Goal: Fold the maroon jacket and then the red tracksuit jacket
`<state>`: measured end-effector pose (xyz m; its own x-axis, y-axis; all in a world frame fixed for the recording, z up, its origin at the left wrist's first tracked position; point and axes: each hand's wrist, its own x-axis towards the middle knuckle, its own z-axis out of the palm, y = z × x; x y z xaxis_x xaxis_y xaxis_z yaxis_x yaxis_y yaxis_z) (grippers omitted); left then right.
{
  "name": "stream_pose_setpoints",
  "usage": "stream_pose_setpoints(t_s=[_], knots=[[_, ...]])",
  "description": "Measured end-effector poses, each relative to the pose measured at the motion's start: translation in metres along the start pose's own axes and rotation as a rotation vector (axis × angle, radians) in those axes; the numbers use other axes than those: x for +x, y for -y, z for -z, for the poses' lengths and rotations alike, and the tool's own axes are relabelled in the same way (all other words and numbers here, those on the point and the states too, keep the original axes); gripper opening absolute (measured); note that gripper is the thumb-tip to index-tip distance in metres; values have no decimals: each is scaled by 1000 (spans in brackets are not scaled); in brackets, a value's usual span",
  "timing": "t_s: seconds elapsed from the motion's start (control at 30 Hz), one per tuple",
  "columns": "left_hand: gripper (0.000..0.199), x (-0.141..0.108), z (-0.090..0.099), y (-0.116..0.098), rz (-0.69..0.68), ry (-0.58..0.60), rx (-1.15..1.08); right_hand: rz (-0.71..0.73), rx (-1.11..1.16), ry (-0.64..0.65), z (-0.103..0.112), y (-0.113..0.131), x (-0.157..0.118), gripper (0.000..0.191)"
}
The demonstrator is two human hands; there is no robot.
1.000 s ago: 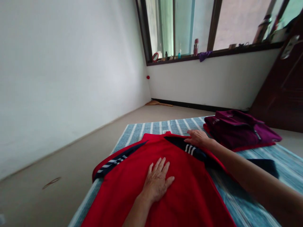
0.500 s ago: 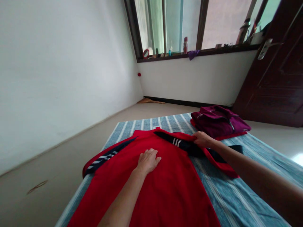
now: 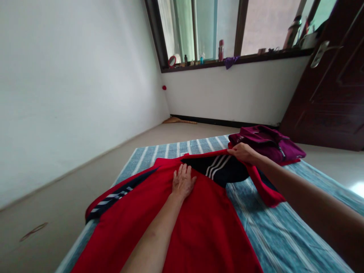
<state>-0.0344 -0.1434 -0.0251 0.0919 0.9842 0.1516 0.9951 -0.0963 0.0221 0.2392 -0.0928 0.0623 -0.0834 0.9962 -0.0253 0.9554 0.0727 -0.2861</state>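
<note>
A red jacket [image 3: 204, 212] with dark, white-striped sleeves lies spread over a blue striped cloth [image 3: 264, 231]. My left hand [image 3: 183, 182] rests flat on the upper part of the jacket, fingers stretched out. At the right, my right hand [image 3: 244, 152] pinches the upper edge of the right sleeve [image 3: 224, 168] and holds it lifted off the cloth; the sleeve's end hangs down beyond the hand. The other sleeve [image 3: 113, 199] lies along the cloth's left edge.
Folded purple and red clothes [image 3: 264, 144] lie at the far right of the cloth. Beyond are a brown door [image 3: 338, 91], a window sill [image 3: 204, 67] with bottles and a mirror, and a broom [image 3: 179, 120] on the floor. A white wall stands left.
My right hand has raised the sleeve, showing more of its dark striped side. My left hand has moved slightly up and right on the jacket, its fingers straighter. The view has shifted a little.
</note>
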Motion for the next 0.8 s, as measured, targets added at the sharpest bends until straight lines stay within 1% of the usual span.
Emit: stream_pose_setpoints(t_s=[0.07,0.17,0.23,0.3,0.37,0.43,0.47,0.57,0.6,0.63,0.7,0.77,0.8], knots=[[52,2,-6,3,-21,31,-16,-47,-56,-36,-4,1,5,52],[55,3,-9,5,-25,98,-28,-88,-165,-76,-16,4,9,48],[55,3,-8,5,-20,137,-30,-72,-232,-95,-24,7,8,43],[55,4,-7,4,-25,154,-33,-30,-286,-121,-29,12,1,36],[55,6,-7,4,-30,160,-38,38,-326,-152,-31,19,-15,32],[55,7,-8,2,-29,161,-42,148,-342,-147,-33,29,-40,29],[55,8,-9,1,-28,160,-44,235,-337,-131,-36,34,-54,27],[55,10,-7,-2,-28,147,-53,562,-268,-59,-49,45,-96,24],[55,10,-5,-3,-29,142,-57,637,-240,-38,-55,46,-107,24],[55,9,-1,-5,-27,135,-60,674,-219,-17,-61,45,-115,26],[55,4,8,-8,-26,120,-62,654,-211,23,-72,41,-123,38],[51,-8,22,-10,-51,114,-61,614,-224,38,-80,33,-125,50],[49,-18,29,-11,-82,117,-61,608,-225,29,-81,29,-125,52]])
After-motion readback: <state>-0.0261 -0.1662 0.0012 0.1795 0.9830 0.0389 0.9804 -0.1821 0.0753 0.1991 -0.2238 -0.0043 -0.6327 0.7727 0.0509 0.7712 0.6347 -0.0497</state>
